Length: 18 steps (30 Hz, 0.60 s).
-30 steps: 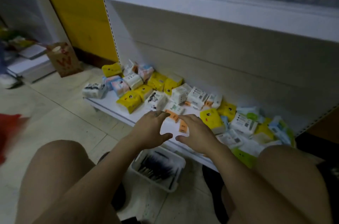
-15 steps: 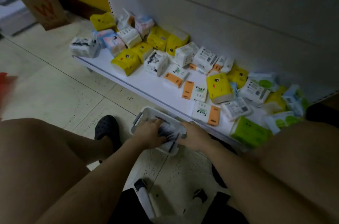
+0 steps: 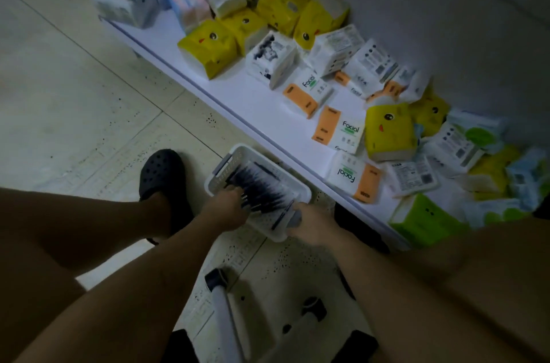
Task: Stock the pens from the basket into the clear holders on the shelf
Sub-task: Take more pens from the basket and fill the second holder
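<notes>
- Dark pens (image 3: 262,184) lie packed side by side in a white basket (image 3: 244,148), which stands on the tiled floor (image 3: 89,112) just beside the front edge of the bottom shelf (image 3: 253,101).
- Left hand (image 3: 227,209): fingertips buried among the pens; whether they have closed on any cannot be told.
- Right hand (image 3: 311,224): fingers curled round the basket's near corner.
- Tissue packs (image 3: 208,47) lie scattered over the shelf.

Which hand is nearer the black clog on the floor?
Left. The left hand reaches into the basket on the side facing the clog; the right hand holds the basket's opposite corner, farther.
</notes>
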### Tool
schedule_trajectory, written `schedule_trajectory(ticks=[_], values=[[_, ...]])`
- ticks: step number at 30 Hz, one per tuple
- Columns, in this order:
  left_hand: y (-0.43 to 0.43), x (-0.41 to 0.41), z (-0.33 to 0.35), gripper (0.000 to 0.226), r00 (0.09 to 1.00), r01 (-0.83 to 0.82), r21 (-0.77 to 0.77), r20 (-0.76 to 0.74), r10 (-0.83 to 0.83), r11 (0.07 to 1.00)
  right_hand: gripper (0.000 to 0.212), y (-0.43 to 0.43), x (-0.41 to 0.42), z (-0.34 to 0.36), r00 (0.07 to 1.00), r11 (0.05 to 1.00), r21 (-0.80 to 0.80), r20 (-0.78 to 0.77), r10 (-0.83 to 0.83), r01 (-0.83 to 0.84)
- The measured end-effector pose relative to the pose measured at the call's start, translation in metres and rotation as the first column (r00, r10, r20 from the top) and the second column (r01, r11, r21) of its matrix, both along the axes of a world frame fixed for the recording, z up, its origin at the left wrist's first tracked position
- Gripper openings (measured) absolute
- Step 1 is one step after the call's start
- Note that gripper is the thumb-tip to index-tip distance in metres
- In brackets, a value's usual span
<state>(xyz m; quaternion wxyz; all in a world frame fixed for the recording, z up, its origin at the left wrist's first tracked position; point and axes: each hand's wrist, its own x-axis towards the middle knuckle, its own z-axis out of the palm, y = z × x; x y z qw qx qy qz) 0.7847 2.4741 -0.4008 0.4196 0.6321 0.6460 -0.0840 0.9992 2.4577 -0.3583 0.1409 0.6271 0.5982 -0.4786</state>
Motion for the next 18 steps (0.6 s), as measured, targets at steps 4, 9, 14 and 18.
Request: schedule_trajectory(ticks=[4, 9, 14, 18], values=[[0.003, 0.014, -0.031, 0.04, 0.99, -0.075, -0.055, 0.117, 0.081, 0.996, 0.036, 0.011, -0.009, -0.023, 0.997, 0.996, -0.041, -0.004, -0.08, 0.079], [0.033, 0.019, -0.058, 0.035, 0.983, -0.078, -0.088, 0.158, 0.092, 0.993, 0.014, 0.021, -0.037, -0.063, 0.989, 0.988, -0.062, -0.025, -0.145, 0.143], [0.038, 0.019, -0.083, 0.037, 0.978, -0.145, -0.159, 0.126, 0.165, 0.977, 0.015, 0.035, -0.059, -0.105, 0.955, 0.953, -0.053, 0.037, -0.296, 0.297], [0.03, 0.023, -0.095, 0.05, 0.988, -0.123, -0.154, 0.07, 0.135, 0.98, 0.009, 0.04, -0.06, -0.124, 0.91, 0.912, -0.053, 0.109, -0.4, 0.408]])
